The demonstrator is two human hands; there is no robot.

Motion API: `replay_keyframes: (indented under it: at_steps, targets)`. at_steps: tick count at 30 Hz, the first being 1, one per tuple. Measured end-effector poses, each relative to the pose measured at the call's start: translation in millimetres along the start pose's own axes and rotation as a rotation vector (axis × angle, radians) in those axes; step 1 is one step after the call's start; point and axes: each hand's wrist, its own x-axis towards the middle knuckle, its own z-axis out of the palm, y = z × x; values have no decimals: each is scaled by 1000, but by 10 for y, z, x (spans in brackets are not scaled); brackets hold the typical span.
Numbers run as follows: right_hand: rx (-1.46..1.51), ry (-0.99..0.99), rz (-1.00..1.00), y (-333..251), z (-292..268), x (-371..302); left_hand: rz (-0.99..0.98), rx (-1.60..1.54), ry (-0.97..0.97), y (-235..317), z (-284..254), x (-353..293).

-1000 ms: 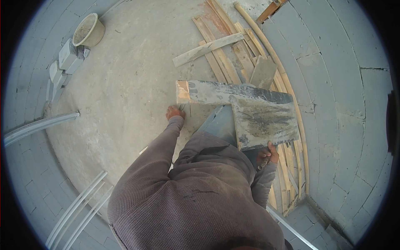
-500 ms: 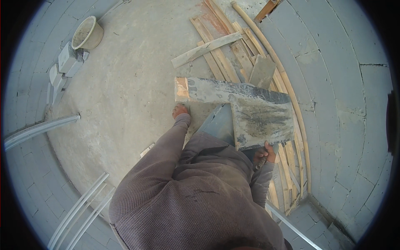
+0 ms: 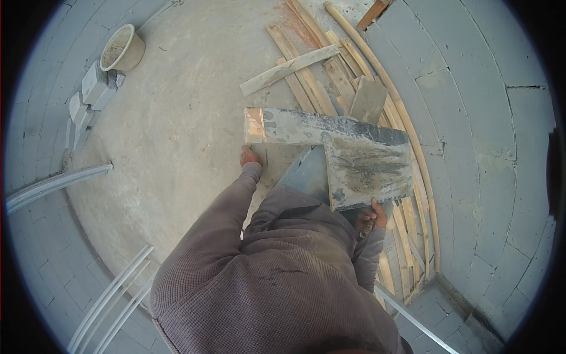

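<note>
Board (image 3: 318,127) barely shifted vs 1 s ago; hands same spots.
L hand (image 3: 250,156) grips board's near-left edge, R hand (image 3: 371,215) clamps grey panel (image 3: 368,171) at lower edge; hands well apart, over concrete floor (image 3: 177,135). No labels seen.

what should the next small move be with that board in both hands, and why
Probably carry the mortar-stained board sideways and clear of the body before lowering it. The left hand grips its left end and the right hand its near corner, so it hangs right over the legs, with loose wooden slats lying on the floor just beyond.
</note>
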Motion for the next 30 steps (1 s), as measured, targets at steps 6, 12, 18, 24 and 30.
replay_keyframes:
  at_steps: [6,12,18,24,30]
  targets:
    - [5,-21,24,-23,-57,32,111,-342,-209,-118,-124,106]
    - [-12,-4,-8,-19,-74,49,226,151,-114,315,-63,-278]
    - [-30,-17,-4,-38,-79,40,-53,23,-281,392,-208,-357]
    - [-43,-44,10,-71,-171,113,-84,-134,-10,259,7,-197]
    - [16,-81,72,-47,-76,26,35,-899,-168,-333,119,750]
